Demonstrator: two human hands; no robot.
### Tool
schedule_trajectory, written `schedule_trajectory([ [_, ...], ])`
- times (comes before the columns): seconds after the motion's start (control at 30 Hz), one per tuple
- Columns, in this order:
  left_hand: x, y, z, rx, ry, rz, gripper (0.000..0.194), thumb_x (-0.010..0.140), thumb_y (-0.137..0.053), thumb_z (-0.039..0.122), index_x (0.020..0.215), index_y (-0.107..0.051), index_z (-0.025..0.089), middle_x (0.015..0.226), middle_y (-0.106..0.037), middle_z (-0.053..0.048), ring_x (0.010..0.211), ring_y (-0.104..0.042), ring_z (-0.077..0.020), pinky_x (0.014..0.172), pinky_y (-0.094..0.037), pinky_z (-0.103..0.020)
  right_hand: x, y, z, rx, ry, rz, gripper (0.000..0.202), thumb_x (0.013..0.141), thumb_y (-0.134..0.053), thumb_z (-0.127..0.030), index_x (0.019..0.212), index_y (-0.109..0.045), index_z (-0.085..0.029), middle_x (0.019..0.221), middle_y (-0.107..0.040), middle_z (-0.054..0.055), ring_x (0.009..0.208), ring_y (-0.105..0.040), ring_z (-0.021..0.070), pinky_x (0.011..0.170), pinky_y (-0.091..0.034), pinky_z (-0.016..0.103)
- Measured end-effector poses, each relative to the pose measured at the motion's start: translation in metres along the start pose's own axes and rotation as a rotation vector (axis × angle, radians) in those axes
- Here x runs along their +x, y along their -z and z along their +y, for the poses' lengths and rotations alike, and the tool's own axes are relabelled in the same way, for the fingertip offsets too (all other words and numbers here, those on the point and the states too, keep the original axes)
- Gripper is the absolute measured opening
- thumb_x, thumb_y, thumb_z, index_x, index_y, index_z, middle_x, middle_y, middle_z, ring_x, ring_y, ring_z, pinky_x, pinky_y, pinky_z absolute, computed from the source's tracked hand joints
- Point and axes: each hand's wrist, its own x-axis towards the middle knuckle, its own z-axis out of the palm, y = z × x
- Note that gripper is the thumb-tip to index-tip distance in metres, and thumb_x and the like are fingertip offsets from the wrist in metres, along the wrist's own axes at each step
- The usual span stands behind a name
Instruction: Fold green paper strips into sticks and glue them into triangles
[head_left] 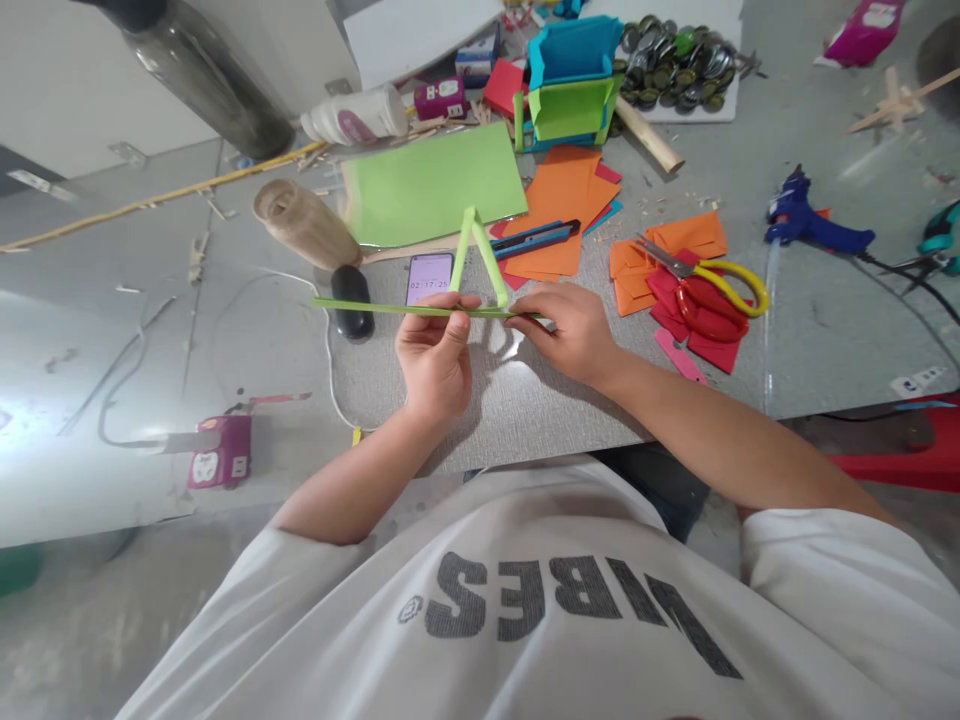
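A thin green strip [367,306] stretches level between my two hands, its long free end pointing left. My left hand [437,360] pinches it near the middle between thumb and fingers. Farther right, my right hand [566,330] has its thumb and fingertips closed on the same strip. A light green triangular frame [480,250] stands up from the strip between the hands, its tip pointing away from me. Just behind my left hand lies a phone [429,278] showing a timer, with a black oval case [352,300] to its left.
Behind the hands are a green sheet [439,185], orange paper [559,205] and a blue cutter [536,237]. Scissors [712,285] lie on coloured pieces at right, near a blue glue gun [817,220]. A wooden bottle-shaped piece [304,225] is at left.
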Motion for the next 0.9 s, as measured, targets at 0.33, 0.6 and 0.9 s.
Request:
schedule_trajectory([
  [0.33, 0.012, 0.009, 0.02, -0.075, 0.092, -0.046, 0.025, 0.097, -0.112, 0.045, 0.105, -0.089, 0.038, 0.102, -0.086, 0.007, 0.109, -0.087, -0.0149, 0.116, -0.072, -0.031, -0.007, -0.004, -0.023, -0.315, 0.098, 0.263, 0.034, 0.129, -0.063, -0.042, 0.112, -0.089, -0.028, 0.074, -0.073, 0.001, 0.07, -0.062, 0.0208, 0.073, -0.041, 0.041],
  [0.6, 0.026, 0.017, 0.02, -0.213, 0.122, -0.038, 0.026, 0.094, -0.114, 0.045, 0.106, -0.092, 0.041, 0.106, -0.088, 0.012, 0.108, -0.082, -0.0076, 0.117, -0.068, -0.021, -0.018, -0.02, -0.056, -0.02, 0.014, -0.042, 0.056, 0.128, -0.053, -0.063, 0.135, -0.088, -0.021, 0.127, -0.095, 0.015, 0.104, -0.087, 0.0278, 0.087, -0.063, 0.042],
  [0.9, 0.022, 0.023, 0.01, -0.118, 0.268, 0.011, 0.011, 0.113, -0.096, 0.037, 0.107, -0.087, 0.037, 0.111, -0.092, 0.007, 0.118, -0.088, -0.0137, 0.116, -0.073, -0.027, 0.016, -0.035, -0.051, 1.156, -0.613, 0.152, 0.073, 0.076, -0.105, -0.094, 0.104, -0.083, -0.03, 0.083, -0.072, -0.005, 0.072, -0.055, 0.0141, 0.067, -0.051, 0.032],
])
